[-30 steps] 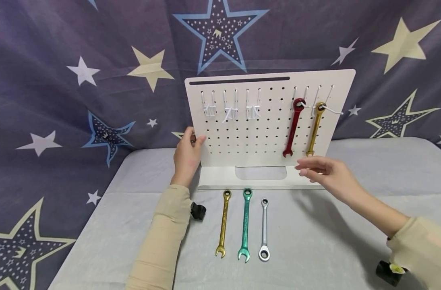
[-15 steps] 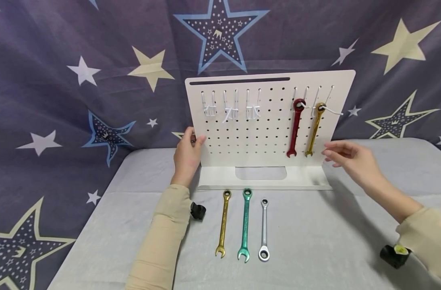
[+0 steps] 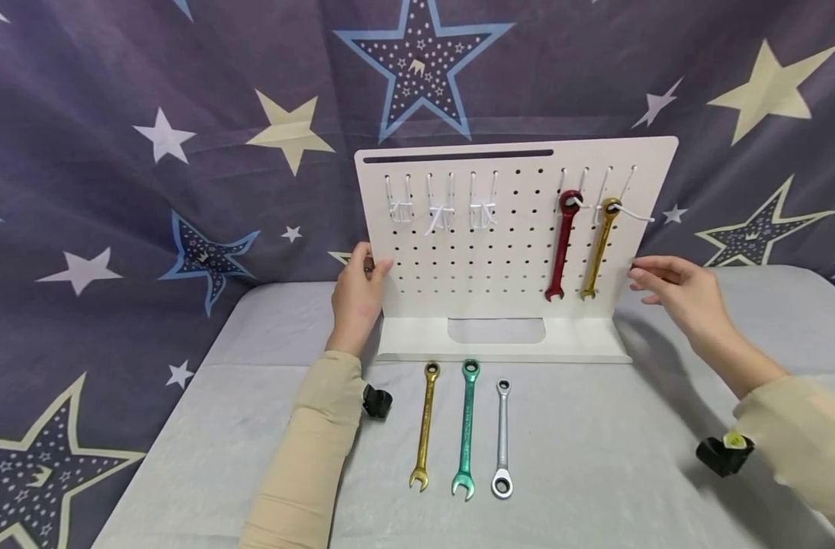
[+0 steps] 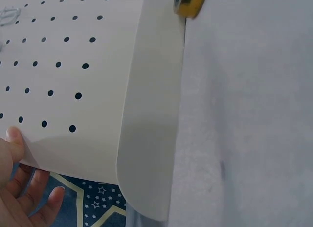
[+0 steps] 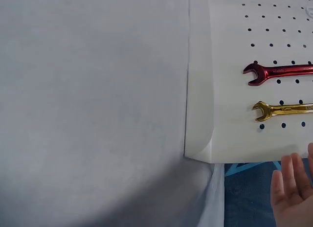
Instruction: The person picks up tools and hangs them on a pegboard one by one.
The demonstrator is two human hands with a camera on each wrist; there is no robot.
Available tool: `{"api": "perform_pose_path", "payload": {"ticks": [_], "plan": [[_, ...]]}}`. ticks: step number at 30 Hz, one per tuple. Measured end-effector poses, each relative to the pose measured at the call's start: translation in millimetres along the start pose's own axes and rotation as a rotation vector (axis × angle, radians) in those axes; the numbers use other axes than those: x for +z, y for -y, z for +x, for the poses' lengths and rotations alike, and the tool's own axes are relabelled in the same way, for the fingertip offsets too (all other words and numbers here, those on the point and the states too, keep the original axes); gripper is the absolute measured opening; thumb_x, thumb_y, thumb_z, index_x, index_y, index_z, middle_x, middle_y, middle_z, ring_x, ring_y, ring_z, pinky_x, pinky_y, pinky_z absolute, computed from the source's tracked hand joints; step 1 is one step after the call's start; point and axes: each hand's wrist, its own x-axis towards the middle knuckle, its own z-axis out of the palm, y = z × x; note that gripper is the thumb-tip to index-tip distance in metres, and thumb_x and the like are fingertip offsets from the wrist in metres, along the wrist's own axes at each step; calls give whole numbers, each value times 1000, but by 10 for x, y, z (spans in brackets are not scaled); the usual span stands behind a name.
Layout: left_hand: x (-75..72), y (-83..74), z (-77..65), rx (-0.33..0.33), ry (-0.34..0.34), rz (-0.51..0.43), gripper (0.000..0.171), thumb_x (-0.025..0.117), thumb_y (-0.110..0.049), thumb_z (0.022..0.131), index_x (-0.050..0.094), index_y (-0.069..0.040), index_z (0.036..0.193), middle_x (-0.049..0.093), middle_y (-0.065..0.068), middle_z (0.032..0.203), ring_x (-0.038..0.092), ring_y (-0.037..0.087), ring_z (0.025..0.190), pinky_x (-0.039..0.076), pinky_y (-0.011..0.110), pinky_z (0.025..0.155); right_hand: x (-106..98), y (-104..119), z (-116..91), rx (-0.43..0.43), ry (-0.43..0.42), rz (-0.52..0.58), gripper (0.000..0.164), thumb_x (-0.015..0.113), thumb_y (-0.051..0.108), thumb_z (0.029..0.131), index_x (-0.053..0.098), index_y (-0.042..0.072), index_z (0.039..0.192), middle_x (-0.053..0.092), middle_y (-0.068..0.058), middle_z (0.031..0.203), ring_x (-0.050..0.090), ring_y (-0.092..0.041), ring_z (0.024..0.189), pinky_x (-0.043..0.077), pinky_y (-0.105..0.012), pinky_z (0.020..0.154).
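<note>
My left hand [image 3: 358, 301] holds the left edge of a white pegboard stand [image 3: 424, 306], thumb on the front and other fingers behind. At the opposite edge is my right hand [image 3: 688, 297], fingertips right at the side of the board. In the right wrist view its fingers [image 5: 289, 178] look straight and carry nothing. A red combination wrench [image 3: 562, 248] and a gold combination wrench [image 3: 598, 252] hang from hooks on the board's right half, open ends down. Another gold wrench [image 3: 425, 427], a green wrench [image 3: 467, 427] and a silver double-ring wrench [image 3: 502, 433] lie before the stand.
Three white hooks, among them the leftmost hook [image 3: 400, 211], sit on the board's upper left. A grey cloth [image 3: 595, 457] covers the table. Behind the stand hangs a dark curtain [image 3: 218, 175] with stars. Black wrist-camera mounts [image 3: 377, 402] show at both sleeves.
My right hand has moved right, from in front of the hanging gold wrench to the board's right edge. The red wrench's lower end has swung slightly right. My left hand keeps its place.
</note>
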Motion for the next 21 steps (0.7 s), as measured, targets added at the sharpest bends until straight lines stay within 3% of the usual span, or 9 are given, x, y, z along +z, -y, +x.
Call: {"api": "perform_pose_path", "payload": {"ticks": [9,15,21], "plan": [[8,2,4,9,-1,-5,25,59,-35,99,55,-14,112,65,7,97,58,24,81,42,40,68,61,1,110,6,-137,53,8,68,18,95,64,17,103,66,25,77,64,5,70,50,-12,58],[3,1,0,11,-5,3,26,59,-36,99,56,-14,112,66,7,100,60,25,83,44,44,70,111,-20,178,1,-152,123,10,71,14,92,64,18,98,66,22,77,63,5,70,49,-12,57],[0,-1,-2,3,-5,7,27,59,-37,99,56,-14,113,67,6,101,61,26,85,45,46,72,214,-28,215,38,-197,122,12,74,19,91,62,20,94,63,23,75,59,4,72,47,-9,63]]}}
